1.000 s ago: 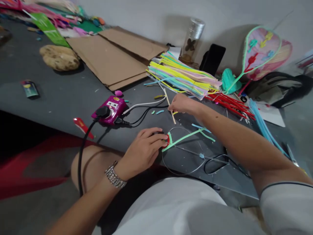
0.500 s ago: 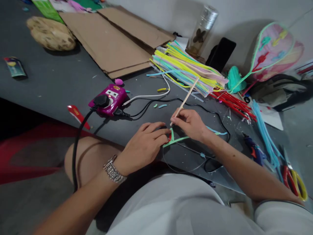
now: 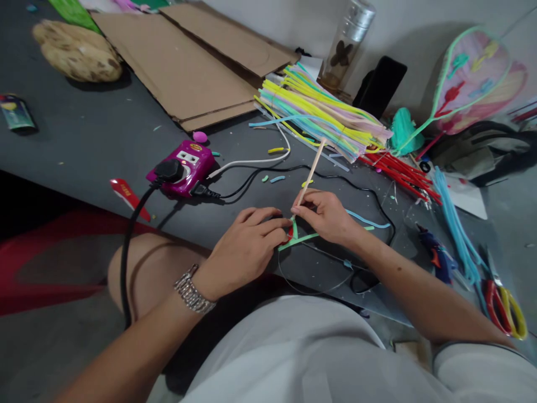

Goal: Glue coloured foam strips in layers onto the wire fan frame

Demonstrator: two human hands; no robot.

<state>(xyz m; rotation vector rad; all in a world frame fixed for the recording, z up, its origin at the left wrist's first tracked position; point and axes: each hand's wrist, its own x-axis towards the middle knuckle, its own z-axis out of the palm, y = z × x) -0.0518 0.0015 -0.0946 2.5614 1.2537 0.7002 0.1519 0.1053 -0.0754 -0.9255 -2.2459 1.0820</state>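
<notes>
So right now my left hand (image 3: pixel 241 252) is curled over, fingers close together, pressing on the small red piece (image 3: pixel 289 234) where the green strip (image 3: pixel 302 239) bends, I'd guess to keep that joint from sliding around. My right hand (image 3: pixel 326 215) is pinched narrow on a thin wooden stick (image 3: pixel 312 170), which stands at a tilt with its lower end lost in my fingers by that same joint, so both hands meet right there. The green strip sits on a thin wire loop (image 3: pixel 319 293) lying flat on the dark tabletop (image 3: pixel 84 145), right in front of me, with a black cable (image 3: pixel 335 177) curving just past it. The magenta power strip (image 3: pixel 184 168) is off to my left, probably so its cords stay out of the way, while the blue glue gun (image 3: pixel 436 254) and red-and-yellow scissors (image 3: pixel 503 310) sit on my right, handy for that hand. A bundle of pastel strips (image 3: pixel 319 115) is piled toward the wall, next to some loose red ones (image 3: pixel 398 176), likely spare stock.
</notes>
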